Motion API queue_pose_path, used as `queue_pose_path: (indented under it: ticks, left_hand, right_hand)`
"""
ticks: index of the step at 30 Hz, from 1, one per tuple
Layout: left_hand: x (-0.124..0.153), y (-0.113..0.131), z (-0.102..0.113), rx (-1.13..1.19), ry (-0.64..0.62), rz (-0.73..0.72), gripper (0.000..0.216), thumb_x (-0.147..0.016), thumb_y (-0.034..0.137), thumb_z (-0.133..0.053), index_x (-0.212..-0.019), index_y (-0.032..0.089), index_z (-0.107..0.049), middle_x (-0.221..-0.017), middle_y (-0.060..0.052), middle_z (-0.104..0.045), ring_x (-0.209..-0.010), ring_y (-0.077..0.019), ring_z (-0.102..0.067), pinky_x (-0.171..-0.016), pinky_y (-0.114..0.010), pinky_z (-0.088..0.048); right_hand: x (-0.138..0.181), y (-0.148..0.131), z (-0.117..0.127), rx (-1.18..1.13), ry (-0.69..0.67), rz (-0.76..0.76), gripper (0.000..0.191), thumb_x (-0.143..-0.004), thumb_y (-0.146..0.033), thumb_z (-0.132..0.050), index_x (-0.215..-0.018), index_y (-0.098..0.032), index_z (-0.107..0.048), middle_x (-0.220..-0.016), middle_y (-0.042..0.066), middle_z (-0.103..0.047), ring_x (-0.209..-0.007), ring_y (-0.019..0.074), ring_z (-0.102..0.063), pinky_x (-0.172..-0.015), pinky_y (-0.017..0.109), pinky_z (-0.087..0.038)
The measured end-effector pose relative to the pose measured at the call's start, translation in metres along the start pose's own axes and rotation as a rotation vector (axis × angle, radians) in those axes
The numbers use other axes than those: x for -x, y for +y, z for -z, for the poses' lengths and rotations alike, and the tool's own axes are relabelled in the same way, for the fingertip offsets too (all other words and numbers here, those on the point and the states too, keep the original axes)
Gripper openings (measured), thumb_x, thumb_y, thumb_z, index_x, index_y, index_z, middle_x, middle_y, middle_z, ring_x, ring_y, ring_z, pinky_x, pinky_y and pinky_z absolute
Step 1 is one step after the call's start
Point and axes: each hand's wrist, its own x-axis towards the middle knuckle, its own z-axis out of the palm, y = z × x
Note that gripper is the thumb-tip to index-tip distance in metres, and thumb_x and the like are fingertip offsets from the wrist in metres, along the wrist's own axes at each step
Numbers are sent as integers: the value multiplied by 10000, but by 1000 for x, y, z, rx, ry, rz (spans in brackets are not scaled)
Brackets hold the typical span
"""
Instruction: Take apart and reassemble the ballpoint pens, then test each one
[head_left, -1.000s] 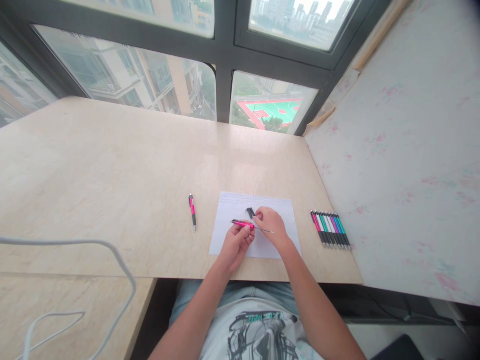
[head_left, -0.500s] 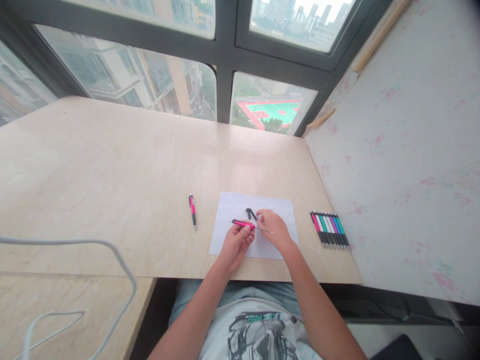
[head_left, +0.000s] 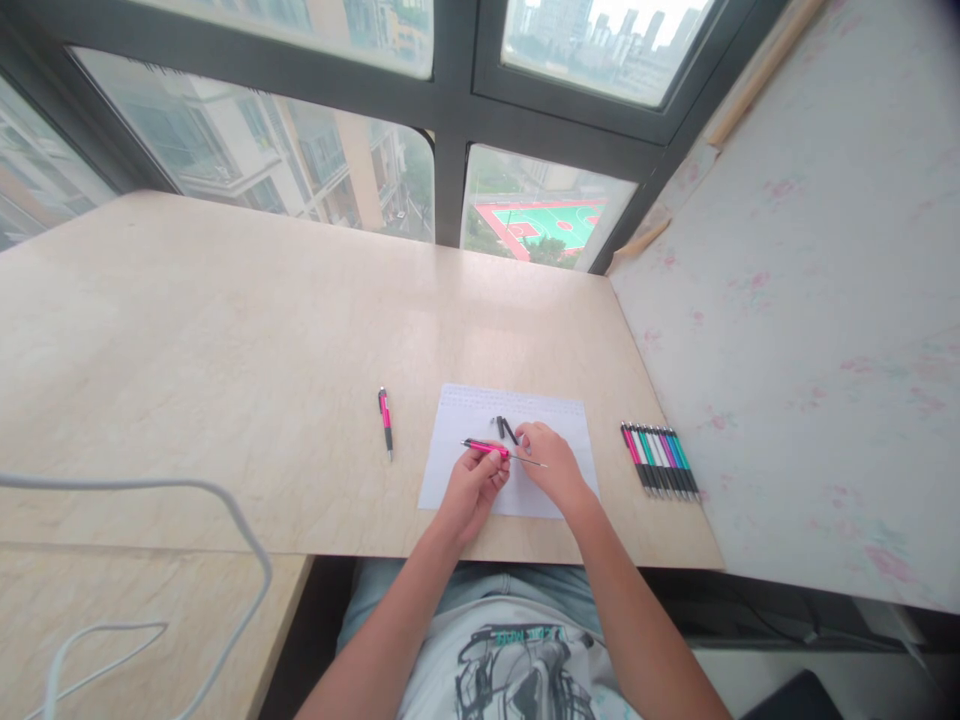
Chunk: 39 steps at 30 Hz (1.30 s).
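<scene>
My left hand [head_left: 472, 489] is closed around a pink pen barrel [head_left: 484, 447], held level above a white sheet of paper [head_left: 469, 420]. A thin refill [head_left: 529, 461] sticks out of the barrel toward the right. My right hand [head_left: 553, 464] rests with fingers curled over the refill's end; what it pinches is hidden. Two small black pen parts [head_left: 506, 428] lie on the paper just beyond my right fingers.
A complete pink and black pen [head_left: 385, 421] lies on the beige table [head_left: 225, 330] left of the paper. Several pens in a row [head_left: 661, 457] lie at the right, near the wall. A white cable [head_left: 150, 560] loops at the lower left. Windows run along the far edge.
My right hand has drawn back slightly from the black parts, which now lie fully uncovered. My left hand and the pink barrel stay in place.
</scene>
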Motion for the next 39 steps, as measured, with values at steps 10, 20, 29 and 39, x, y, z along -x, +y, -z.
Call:
queue_pose_path:
  ticks: [10, 20, 29, 39]
  left_hand:
    - [0, 1, 0, 4, 7, 9, 244, -713, 216, -813, -900, 119, -692, -801, -40, -660, -702, -90, -595, -687, -213, -480]
    - [1, 1, -2, -2, 30, -55, 200, -736, 205, -791, -891, 121, -696, -814, -39, -658, -712, -86, -597, -670, -199, -479]
    - [1, 4, -4, -18, 54, -77, 233, -700, 219, -817, -882, 134, -698, -795, -35, -658, -715, -96, -597, -666, -208, -484]
    - [1, 3, -3, -28, 41, -79, 208, -723, 202, -800, -893, 130, -705, -808, -39, -658, -713, -93, -592, -662, -202, -482]
  right_hand:
    - [6, 2, 0, -11, 11, -10, 177, -837, -99, -528, -916, -202, -649, -881, 54, -648, -809, 175, -596, -684, 256, -375]
    - [43, 15, 22, -638, 218, -106, 166, -818, -312, -618, -894, -191, -701, -808, 48, -692, -686, 175, -609, -621, 291, -475]
    - [70, 12, 36, -1017, 272, -202, 261, -759, -416, -732, -893, -197, -691, -806, 46, -701, -660, 158, -595, -576, 272, -478]
    - [68, 13, 27, -934, 284, -189, 256, -788, -422, -708, -910, -197, -702, -826, 59, -706, -725, 187, -621, -635, 297, -488]
